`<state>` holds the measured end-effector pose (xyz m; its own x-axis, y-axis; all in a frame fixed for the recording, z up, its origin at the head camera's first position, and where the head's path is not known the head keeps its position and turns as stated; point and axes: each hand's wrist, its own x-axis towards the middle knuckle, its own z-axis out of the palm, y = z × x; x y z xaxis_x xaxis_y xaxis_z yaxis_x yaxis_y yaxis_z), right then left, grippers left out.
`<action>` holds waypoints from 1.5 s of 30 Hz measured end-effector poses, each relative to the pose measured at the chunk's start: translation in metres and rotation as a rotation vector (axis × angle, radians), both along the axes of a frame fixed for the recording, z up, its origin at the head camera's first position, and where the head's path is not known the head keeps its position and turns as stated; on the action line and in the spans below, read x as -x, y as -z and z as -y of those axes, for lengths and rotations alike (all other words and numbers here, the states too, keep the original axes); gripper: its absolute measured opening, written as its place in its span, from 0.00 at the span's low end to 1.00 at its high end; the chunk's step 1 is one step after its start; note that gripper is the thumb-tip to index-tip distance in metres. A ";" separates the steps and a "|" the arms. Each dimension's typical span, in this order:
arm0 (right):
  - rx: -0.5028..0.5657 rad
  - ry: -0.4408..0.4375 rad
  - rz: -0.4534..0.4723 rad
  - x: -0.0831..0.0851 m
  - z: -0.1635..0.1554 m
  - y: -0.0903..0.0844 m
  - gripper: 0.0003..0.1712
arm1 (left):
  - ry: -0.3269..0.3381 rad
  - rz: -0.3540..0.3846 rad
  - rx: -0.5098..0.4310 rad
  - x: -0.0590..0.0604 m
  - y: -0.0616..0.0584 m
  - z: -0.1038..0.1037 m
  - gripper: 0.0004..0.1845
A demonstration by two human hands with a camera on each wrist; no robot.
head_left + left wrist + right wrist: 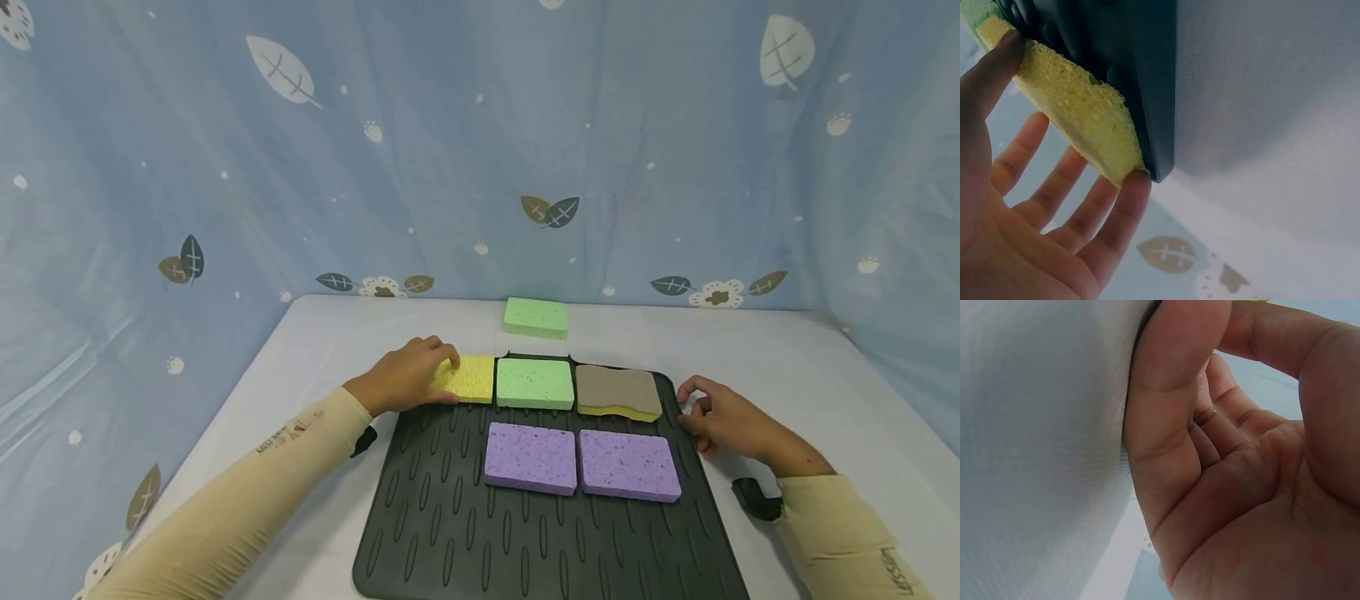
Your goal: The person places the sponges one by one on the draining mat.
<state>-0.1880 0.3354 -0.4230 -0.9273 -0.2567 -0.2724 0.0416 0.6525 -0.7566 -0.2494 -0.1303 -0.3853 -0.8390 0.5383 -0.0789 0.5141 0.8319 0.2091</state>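
**Yellow sponge held at the mat's far-left corner**

A yellow sponge (468, 379) is gripped by the left hand (408, 379) at the mat's (450, 517) 11 o'clock corner. In the left wrist view the sponge (1079, 106) is seen pinched between the thumb at one end and a fingertip (1132, 187) at the other, its long side lying against the mat's edge (1154, 87); the remaining fingers are spread loosely below it.

Just to the sponge's 3 o'clock, a green sponge (535, 383) is laid on the mat, touching or nearly touching it. Further along at 3 o'clock a brown-topped sponge (617, 392) with a yellow base completes the far row. At the 6 o'clock side of that row two purple sponges (530, 457) (628, 465) are set side by side. A second green sponge (536, 317) is left off the mat, on the white table (787, 375) at 12 o'clock.

The right hand (723, 421) is rested at the mat's 2 o'clock edge, just beside the brown-topped sponge. Its fingers are loosely curled and nothing is grasped; in the right wrist view a finger (1166, 425) is pressed against the table cloth.

A blue leaf-printed curtain (480, 150) is hung behind the table.
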 end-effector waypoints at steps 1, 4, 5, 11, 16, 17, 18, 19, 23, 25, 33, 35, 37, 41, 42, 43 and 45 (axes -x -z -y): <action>-0.001 0.004 0.004 0.000 0.000 0.000 0.17 | 0.001 -0.001 0.004 0.000 0.000 0.000 0.27; 0.003 -0.003 0.000 0.000 -0.001 -0.001 0.16 | 0.003 -0.004 0.007 0.000 0.000 -0.001 0.27; 0.003 -0.003 -0.001 0.000 -0.001 -0.001 0.16 | 0.004 -0.005 0.008 0.000 0.000 -0.001 0.27; 0.014 -0.003 -0.001 0.000 0.000 -0.001 0.16 | 0.013 -0.008 0.013 -0.001 0.001 -0.001 0.27; 0.004 0.000 -0.002 0.001 0.001 -0.001 0.17 | 0.026 -0.005 0.016 0.000 0.001 0.000 0.27; -0.001 0.000 -0.004 0.001 0.002 -0.001 0.17 | 0.030 -0.006 0.014 0.000 0.001 0.001 0.26; -0.005 -0.001 -0.006 0.002 0.002 -0.001 0.17 | 0.031 -0.001 0.014 0.000 0.001 0.001 0.27; -0.008 -0.002 -0.008 0.002 0.002 -0.001 0.17 | 0.032 0.004 0.015 0.001 0.001 0.001 0.27; -0.015 0.003 -0.007 0.002 0.001 -0.002 0.17 | 0.047 0.011 0.035 0.003 -0.002 0.000 0.27; -0.014 0.006 -0.005 0.002 0.001 -0.003 0.17 | 0.046 0.010 0.051 0.005 -0.005 -0.002 0.26; -0.016 0.015 0.007 0.000 0.001 -0.001 0.16 | 0.041 -0.063 0.002 0.022 -0.021 -0.028 0.23; -0.019 0.018 0.007 0.000 0.001 0.000 0.16 | 0.045 -0.059 0.021 0.027 -0.022 -0.039 0.23; -0.019 0.019 0.011 0.000 0.001 0.001 0.16 | 0.054 -0.061 0.052 0.033 -0.022 -0.048 0.23; -0.012 0.016 0.004 0.000 0.000 0.001 0.16 | 0.065 -0.063 0.108 0.047 -0.021 -0.065 0.24; -0.009 0.013 0.004 0.000 0.000 0.001 0.16 | 0.067 -0.062 0.122 0.051 -0.022 -0.068 0.25; -0.006 0.011 0.003 0.000 0.000 0.000 0.16 | 0.067 -0.058 0.136 0.054 -0.022 -0.071 0.25; -0.005 0.011 0.007 0.001 -0.001 0.000 0.16 | 0.066 -0.041 0.162 0.059 -0.024 -0.076 0.25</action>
<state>-0.1885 0.3360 -0.4232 -0.9283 -0.2446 -0.2801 0.0543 0.6559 -0.7529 -0.3080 -0.0547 -0.3613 -0.8066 0.5755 -0.1349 0.5741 0.8170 0.0528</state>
